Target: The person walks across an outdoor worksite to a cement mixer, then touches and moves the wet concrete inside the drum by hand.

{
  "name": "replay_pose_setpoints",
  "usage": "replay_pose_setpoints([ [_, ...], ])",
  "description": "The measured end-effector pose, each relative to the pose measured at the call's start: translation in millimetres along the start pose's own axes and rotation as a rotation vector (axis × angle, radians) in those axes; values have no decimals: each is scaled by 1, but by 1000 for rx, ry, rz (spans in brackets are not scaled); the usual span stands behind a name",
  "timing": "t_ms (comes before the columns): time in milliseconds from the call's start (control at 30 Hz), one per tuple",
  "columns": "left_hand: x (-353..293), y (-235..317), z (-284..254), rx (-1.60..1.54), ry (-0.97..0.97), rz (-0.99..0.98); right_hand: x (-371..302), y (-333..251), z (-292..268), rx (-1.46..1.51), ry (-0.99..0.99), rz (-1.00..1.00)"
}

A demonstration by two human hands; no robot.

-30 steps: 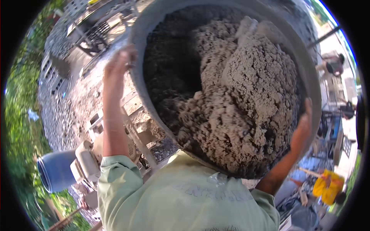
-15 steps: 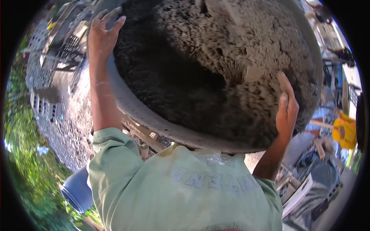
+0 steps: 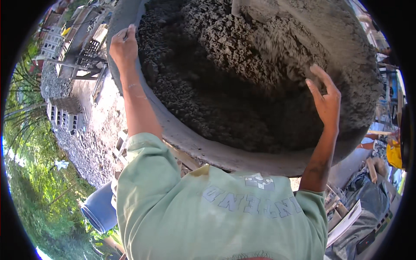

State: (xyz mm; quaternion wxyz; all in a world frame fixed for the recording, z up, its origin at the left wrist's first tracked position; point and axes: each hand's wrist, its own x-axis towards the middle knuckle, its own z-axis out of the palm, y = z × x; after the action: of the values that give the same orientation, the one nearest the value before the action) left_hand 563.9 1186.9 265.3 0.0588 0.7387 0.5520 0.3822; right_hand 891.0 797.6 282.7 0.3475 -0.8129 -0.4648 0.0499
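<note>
A wide grey mixer drum (image 3: pixel 182 134) opens in front of my chest, its thick rim coated in cement. Inside it lies dark, wet concrete mix (image 3: pixel 234 43), lumpy and partly in shadow. At the drum's left side my left hand (image 3: pixel 123 47) is closed over the rim, with its fingers curled. My right hand (image 3: pixel 326 97) hangs over the right part of the opening, open, thumb and fingers apart, holding nothing. Whether its fingertips touch the mix I cannot tell.
A blue barrel (image 3: pixel 100 208) lies at the lower left, near grey gravel (image 3: pixel 82 154) and hollow blocks (image 3: pixel 63 117). To the right are a dark tarp (image 3: pixel 368 195), a yellow container (image 3: pixel 394 154) and part of another person's arm or leg (image 3: pixel 366 145).
My left hand has gone from spread fingers to curled ones at the rim. My right thumb and fingers have parted more. The mix has shifted, and the whole view has swung slightly.
</note>
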Motion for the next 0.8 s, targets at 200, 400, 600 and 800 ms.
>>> replay_pose_setpoints([
  [200,25,-61,70,353,-826,218,10,2,20,180,12,1],
  [400,-31,-115,170,644,-845,97,-1,33,37,88,-72,46],
  [600,-62,-108,179,767,-727,257,-11,58,27,-4,-36,157],
  [800,-70,-113,177,752,-676,369,-3,75,30,20,101,88],
])
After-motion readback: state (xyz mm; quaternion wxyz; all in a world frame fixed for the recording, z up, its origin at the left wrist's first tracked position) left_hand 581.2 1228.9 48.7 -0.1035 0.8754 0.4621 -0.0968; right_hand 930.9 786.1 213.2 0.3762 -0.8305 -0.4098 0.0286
